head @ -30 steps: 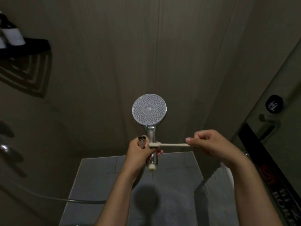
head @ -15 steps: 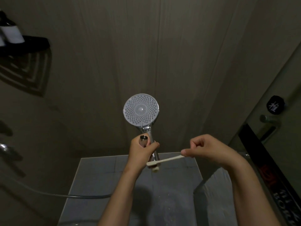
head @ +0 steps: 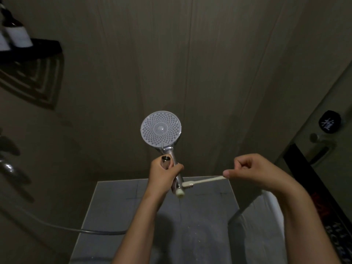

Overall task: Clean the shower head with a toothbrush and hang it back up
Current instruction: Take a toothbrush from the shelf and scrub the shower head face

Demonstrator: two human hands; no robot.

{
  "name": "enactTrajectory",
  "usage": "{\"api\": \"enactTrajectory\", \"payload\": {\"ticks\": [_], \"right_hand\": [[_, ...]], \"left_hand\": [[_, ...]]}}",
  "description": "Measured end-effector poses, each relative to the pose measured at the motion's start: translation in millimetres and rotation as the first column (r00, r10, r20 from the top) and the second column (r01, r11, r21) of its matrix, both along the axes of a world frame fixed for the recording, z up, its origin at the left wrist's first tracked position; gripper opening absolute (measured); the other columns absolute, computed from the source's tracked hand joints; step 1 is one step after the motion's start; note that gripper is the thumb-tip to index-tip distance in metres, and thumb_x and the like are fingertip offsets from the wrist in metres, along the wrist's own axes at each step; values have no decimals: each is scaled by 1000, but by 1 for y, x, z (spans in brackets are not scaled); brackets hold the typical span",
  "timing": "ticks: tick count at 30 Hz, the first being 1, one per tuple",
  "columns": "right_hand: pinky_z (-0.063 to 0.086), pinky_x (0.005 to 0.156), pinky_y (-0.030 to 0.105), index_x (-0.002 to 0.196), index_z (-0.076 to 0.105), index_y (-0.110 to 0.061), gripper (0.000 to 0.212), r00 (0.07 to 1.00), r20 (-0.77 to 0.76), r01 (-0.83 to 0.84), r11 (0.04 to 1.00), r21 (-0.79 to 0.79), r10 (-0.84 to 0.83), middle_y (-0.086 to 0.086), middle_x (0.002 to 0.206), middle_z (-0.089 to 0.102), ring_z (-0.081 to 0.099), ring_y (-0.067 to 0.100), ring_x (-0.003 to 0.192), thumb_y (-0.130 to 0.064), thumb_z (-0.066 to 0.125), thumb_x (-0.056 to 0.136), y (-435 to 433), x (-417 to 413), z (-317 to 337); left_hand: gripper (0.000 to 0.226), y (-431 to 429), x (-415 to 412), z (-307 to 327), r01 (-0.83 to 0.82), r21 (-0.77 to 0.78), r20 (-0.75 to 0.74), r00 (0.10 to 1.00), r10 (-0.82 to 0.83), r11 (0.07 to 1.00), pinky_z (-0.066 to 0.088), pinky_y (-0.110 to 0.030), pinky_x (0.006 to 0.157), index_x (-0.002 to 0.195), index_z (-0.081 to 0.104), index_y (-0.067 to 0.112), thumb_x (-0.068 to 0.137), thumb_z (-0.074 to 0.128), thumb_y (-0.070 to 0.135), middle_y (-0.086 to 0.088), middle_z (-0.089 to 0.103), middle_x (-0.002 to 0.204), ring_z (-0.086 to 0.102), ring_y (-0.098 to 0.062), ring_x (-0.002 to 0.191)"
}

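A chrome shower head (head: 161,129) with a round white dotted face points toward me, upright in mid-view. My left hand (head: 163,176) grips its handle, together with the metal hose nut (head: 166,161) that sticks up beside my thumb. My right hand (head: 247,171) pinches the end of a cream toothbrush (head: 203,181). The brush lies nearly level, and its bristle end touches the lower handle just above the pale end cap (head: 180,193).
The grey hose (head: 76,228) trails left across the wall and floor. A black shelf (head: 32,48) with bottles hangs at upper left. Chrome tap fittings (head: 8,166) are on the left edge. A dark knob (head: 328,121) and glass door lie right.
The shower head has shifted left and tilted slightly. The toothbrush has dropped from the upper handle near my thumb to the bottom of the handle.
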State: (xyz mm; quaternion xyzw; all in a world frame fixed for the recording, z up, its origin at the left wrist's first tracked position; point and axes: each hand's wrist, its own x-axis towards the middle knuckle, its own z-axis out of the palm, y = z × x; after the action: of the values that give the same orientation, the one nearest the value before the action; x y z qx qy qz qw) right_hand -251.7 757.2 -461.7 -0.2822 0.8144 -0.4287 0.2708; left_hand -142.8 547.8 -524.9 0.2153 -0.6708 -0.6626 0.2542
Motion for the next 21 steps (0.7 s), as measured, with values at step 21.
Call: {"api": "enactTrajectory", "payload": {"ticks": [21], "right_hand": [[16, 42, 22, 43, 44, -19, 39, 980, 190, 105, 962, -252, -57, -4, 44, 30, 23, 9, 43, -25, 68, 72, -24, 10, -6]], "left_hand": [[46, 0, -9, 16, -63, 569, -123, 979, 160, 820, 44, -20, 42, 57, 33, 20, 82, 56, -11, 6, 36, 43, 41, -12, 42]]}}
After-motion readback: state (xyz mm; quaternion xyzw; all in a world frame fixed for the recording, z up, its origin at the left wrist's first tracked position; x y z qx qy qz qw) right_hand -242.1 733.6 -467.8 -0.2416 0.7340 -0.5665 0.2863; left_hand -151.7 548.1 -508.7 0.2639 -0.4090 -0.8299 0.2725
